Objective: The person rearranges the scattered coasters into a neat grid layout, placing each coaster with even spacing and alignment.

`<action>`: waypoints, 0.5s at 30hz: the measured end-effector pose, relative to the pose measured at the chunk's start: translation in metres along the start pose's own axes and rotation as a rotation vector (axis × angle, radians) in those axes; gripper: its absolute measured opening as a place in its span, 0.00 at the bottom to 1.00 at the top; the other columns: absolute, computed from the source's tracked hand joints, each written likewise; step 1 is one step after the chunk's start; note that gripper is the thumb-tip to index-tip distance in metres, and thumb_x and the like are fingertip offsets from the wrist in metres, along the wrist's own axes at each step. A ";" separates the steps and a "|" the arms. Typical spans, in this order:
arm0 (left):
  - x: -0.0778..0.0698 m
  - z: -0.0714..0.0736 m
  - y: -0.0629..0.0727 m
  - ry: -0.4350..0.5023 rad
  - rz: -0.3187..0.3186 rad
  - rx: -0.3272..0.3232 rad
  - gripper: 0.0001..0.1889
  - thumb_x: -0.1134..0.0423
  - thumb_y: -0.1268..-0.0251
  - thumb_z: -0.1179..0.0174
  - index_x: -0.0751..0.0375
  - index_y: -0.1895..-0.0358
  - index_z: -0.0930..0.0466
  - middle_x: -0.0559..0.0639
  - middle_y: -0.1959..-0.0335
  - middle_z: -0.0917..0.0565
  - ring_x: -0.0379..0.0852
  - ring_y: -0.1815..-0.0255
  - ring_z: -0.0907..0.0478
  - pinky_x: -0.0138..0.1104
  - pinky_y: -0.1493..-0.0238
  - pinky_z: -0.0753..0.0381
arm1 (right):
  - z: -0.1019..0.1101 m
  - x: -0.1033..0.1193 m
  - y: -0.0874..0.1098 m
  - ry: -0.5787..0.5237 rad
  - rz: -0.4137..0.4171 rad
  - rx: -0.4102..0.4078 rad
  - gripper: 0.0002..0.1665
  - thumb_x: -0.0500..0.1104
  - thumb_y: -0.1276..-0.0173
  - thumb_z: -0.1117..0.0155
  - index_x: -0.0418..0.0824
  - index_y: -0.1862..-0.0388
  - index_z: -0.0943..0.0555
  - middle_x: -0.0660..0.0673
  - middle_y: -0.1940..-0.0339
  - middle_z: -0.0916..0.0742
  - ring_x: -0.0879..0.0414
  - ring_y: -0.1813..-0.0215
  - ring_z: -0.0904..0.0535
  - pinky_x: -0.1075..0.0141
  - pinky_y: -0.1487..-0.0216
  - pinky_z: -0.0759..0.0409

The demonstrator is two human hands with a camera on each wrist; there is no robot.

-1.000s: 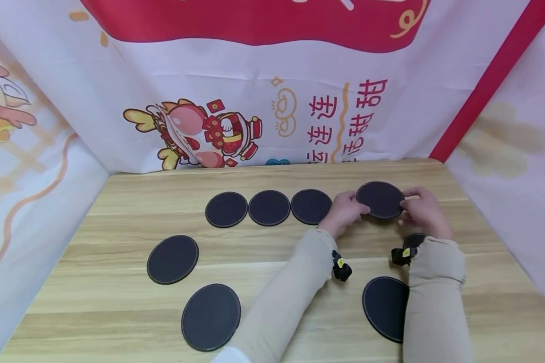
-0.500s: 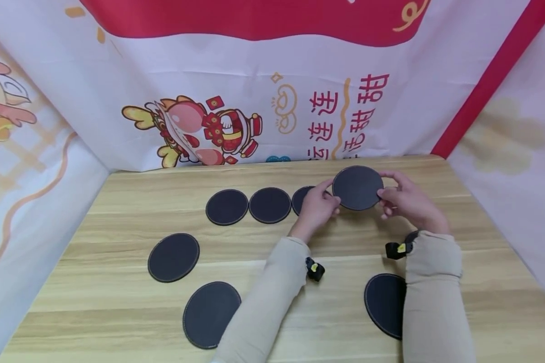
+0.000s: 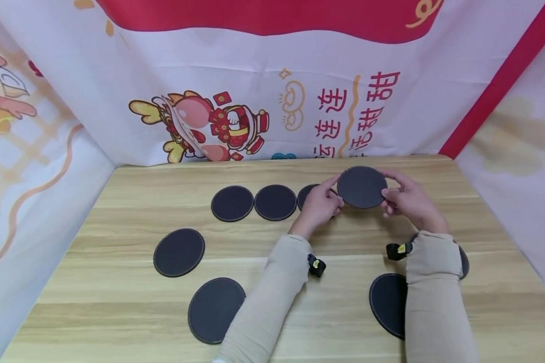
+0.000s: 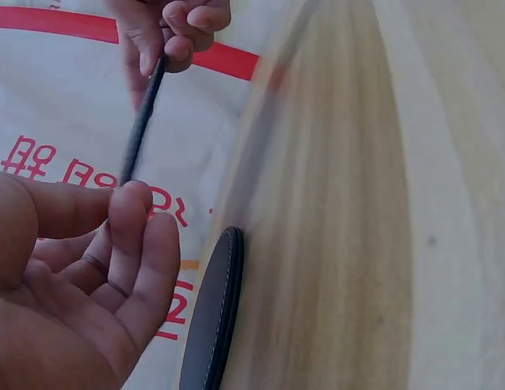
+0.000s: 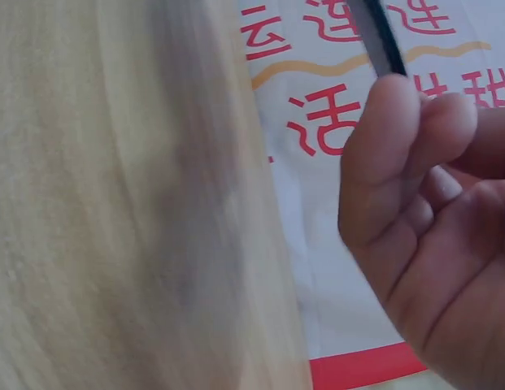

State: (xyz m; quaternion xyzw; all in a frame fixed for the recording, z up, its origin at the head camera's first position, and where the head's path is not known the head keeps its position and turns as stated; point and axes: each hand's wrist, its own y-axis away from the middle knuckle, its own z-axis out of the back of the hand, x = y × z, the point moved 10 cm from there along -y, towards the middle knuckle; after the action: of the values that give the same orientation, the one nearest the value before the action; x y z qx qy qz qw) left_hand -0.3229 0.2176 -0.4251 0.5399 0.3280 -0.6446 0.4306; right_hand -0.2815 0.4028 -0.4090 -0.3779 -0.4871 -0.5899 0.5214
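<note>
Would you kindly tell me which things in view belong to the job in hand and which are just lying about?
Apparently in the job:
round black coaster, held by left hand and right hand
back row of three coasters

Apparently just lying about, though perhaps for later use:
two coasters at left
two partly covered coasters at right

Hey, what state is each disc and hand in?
Held disc: lifted off the table.
Left hand: pinching its left edge.
Right hand: pinching its right edge.
Row of three discs: flat, rightmost partly hidden.
Farther left disc: flat, uncovered.
Nearer left disc: flat, partly hidden.
Nearer right disc: flat, partly hidden.
Farther right disc: mostly hidden.
</note>
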 end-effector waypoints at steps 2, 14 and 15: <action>0.000 0.000 0.000 -0.091 -0.009 -0.002 0.27 0.72 0.27 0.46 0.53 0.27 0.28 0.52 0.65 0.14 0.40 0.74 0.21 0.31 0.71 0.26 | -0.001 -0.007 -0.001 0.018 -0.026 0.018 0.33 0.31 0.20 0.56 0.37 0.20 0.47 0.41 0.76 0.20 0.58 0.78 0.25 0.61 0.71 0.17; 0.008 -0.012 0.002 -0.524 0.001 0.137 0.22 0.69 0.27 0.45 0.54 0.33 0.22 0.55 0.39 0.23 0.48 0.36 0.28 0.35 0.35 0.31 | 0.001 -0.034 -0.004 0.118 -0.167 0.016 0.34 0.30 0.21 0.59 0.34 0.19 0.52 0.40 0.75 0.20 0.57 0.77 0.24 0.60 0.70 0.17; 0.008 -0.013 0.003 -0.539 0.005 0.147 0.23 0.69 0.27 0.46 0.54 0.32 0.22 0.56 0.38 0.24 0.48 0.35 0.29 0.35 0.35 0.32 | 0.001 -0.034 -0.004 0.133 -0.174 0.014 0.34 0.31 0.21 0.58 0.33 0.19 0.52 0.40 0.75 0.20 0.57 0.77 0.24 0.59 0.70 0.17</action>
State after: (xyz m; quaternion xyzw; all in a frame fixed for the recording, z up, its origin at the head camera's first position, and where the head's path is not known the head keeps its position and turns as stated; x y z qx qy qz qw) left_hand -0.3153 0.2259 -0.4357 0.3796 0.1527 -0.7858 0.4638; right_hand -0.2799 0.4119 -0.4425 -0.2907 -0.4864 -0.6533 0.5021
